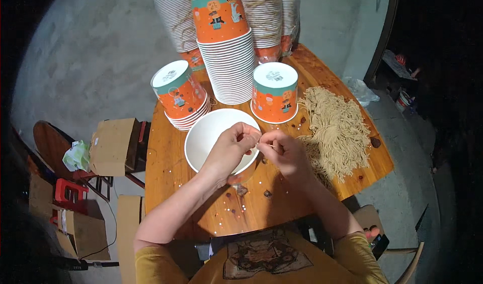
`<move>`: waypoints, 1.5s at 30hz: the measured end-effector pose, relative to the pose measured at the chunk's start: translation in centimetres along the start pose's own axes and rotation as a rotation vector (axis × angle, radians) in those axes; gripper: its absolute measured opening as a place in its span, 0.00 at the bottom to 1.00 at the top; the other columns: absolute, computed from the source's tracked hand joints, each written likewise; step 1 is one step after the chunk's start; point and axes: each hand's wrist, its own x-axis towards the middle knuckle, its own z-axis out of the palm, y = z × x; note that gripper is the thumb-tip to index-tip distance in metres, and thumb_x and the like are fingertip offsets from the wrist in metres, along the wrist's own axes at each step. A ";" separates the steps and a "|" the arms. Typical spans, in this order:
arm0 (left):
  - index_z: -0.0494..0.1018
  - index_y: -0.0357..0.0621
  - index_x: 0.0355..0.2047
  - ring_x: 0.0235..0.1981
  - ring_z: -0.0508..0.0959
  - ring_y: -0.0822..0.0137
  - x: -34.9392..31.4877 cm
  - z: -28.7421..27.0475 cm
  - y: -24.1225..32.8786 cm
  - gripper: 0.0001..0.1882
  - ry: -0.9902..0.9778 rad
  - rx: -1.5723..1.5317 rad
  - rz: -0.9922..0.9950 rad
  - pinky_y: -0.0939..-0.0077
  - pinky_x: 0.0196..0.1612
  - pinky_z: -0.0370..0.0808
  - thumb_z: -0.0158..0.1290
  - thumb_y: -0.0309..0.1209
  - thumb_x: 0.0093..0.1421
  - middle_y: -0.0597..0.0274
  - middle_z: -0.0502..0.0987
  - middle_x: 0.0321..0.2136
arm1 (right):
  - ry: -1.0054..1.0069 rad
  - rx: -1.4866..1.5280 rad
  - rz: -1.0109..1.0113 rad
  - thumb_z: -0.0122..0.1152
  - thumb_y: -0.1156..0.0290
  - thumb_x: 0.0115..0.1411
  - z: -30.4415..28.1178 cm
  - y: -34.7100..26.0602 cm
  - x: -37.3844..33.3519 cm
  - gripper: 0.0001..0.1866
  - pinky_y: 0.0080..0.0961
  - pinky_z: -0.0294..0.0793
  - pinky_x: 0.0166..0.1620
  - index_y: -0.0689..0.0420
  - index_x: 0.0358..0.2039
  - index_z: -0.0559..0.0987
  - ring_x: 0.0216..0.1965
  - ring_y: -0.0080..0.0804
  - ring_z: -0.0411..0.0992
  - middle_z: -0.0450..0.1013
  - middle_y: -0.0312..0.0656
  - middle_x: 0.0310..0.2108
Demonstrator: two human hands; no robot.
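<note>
Yellow shirt [211,266] right at the near edge, then bare forearms [187,199] reaching far over the bench [201,216], and straight to the action! Both hands together at the right side of an open white tub [202,135], mouth up, mid-bench. Left hand [232,148]: thumb and fingertips pressed together, contents of that pinch too small to tell. Right hand [288,155]: close beside, fingers curled, apparently pinching a thin pale strand [274,146]. Fine work, this!

So, for a clean job: pinch close to the strand's end, fingertip pads only, no slack between the hands. Rest the left wrist lightly, if at all, on that rim; too much weight could well tip or dent a light tub. Draw evenly rather than jerk, and mind any fraying.

Over on the right, a heaped bundle of tan cord [339,138]: well placed for reaching, but best lifted strand by strand to avoid tangles. Watch the right elbow there! Beyond the open tub, an upturned tub [274,98], a short leaning stack [182,93] on the left, and a tall stack [229,65] farther back: worth a wide berth.
</note>
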 end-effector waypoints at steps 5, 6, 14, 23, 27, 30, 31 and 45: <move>0.69 0.36 0.34 0.28 0.68 0.76 0.2 0.0 -0.7 0.09 0.103 0.175 0.081 0.82 0.33 0.67 0.48 0.31 0.62 0.66 0.71 0.26 | 0.100 -0.015 -0.029 0.60 0.78 0.54 0.2 0.0 -0.1 0.05 0.16 0.54 0.20 0.56 0.30 0.73 0.17 0.13 0.55 0.57 0.27 0.14; 0.69 0.36 0.34 0.28 0.68 0.76 0.2 0.1 -0.8 0.09 0.105 0.175 0.082 0.82 0.33 0.67 0.48 0.31 0.62 0.66 0.71 0.26 | 0.082 -0.047 -0.010 0.59 0.75 0.55 0.0 -0.2 -0.4 0.04 0.18 0.58 0.22 0.57 0.30 0.72 0.18 0.15 0.58 0.61 0.30 0.16; 0.68 0.39 0.36 0.29 0.69 0.77 0.4 -0.3 -0.6 0.09 0.099 0.237 0.125 0.83 0.35 0.69 0.49 0.32 0.62 0.68 0.70 0.27 | -0.011 -0.036 0.056 0.57 0.72 0.57 -0.7 -0.6 -0.8 0.05 0.23 0.66 0.25 0.59 0.31 0.72 0.20 0.23 0.66 0.67 0.37 0.19; 0.70 0.40 0.34 0.30 0.75 0.51 -4.6 -0.7 0.0 0.09 0.020 0.994 0.394 0.64 0.33 0.72 0.53 0.31 0.56 0.53 0.74 0.28 | -0.123 -0.544 -0.203 0.56 0.71 0.57 -5.3 -1.3 1.0 0.06 0.27 0.70 0.31 0.61 0.29 0.74 0.26 0.37 0.70 0.69 0.43 0.25; 0.70 0.42 0.34 0.33 0.73 0.57 -5.7 -2.2 0.9 0.12 0.012 1.264 0.545 0.66 0.40 0.69 0.54 0.26 0.47 0.58 0.71 0.27 | -0.125 -0.450 -0.308 0.54 0.73 0.57 -5.0 -2.2 2.7 0.05 0.28 0.69 0.32 0.62 0.27 0.73 0.27 0.39 0.69 0.67 0.43 0.25; 0.70 0.44 0.34 0.38 0.71 0.59 -6.1 -3.8 0.8 0.13 -0.018 1.285 0.649 0.66 0.44 0.67 0.54 0.25 0.45 0.61 0.70 0.31 | -0.170 -0.298 -0.474 0.56 0.72 0.56 -3.3 -2.1 4.4 0.07 0.27 0.68 0.32 0.63 0.28 0.72 0.27 0.36 0.69 0.67 0.42 0.23; 0.70 0.45 0.35 0.41 0.70 0.59 -6.0 -4.5 1.0 0.13 -0.024 1.324 0.679 0.67 0.47 0.66 0.53 0.25 0.47 0.62 0.69 0.32 | -0.181 -0.285 -0.482 0.56 0.72 0.56 -2.5 -2.1 4.6 0.07 0.27 0.68 0.32 0.63 0.28 0.72 0.27 0.36 0.69 0.67 0.42 0.23; 0.74 0.42 0.27 0.32 0.75 0.60 -3.1 -4.3 -1.3 0.11 0.323 0.829 0.382 0.56 0.53 0.55 0.50 0.37 0.59 0.58 0.76 0.22 | -0.177 -0.503 -0.478 0.52 0.68 0.60 3.3 -0.3 5.6 0.07 0.28 0.67 0.21 0.58 0.29 0.74 0.13 0.32 0.69 0.68 0.39 0.13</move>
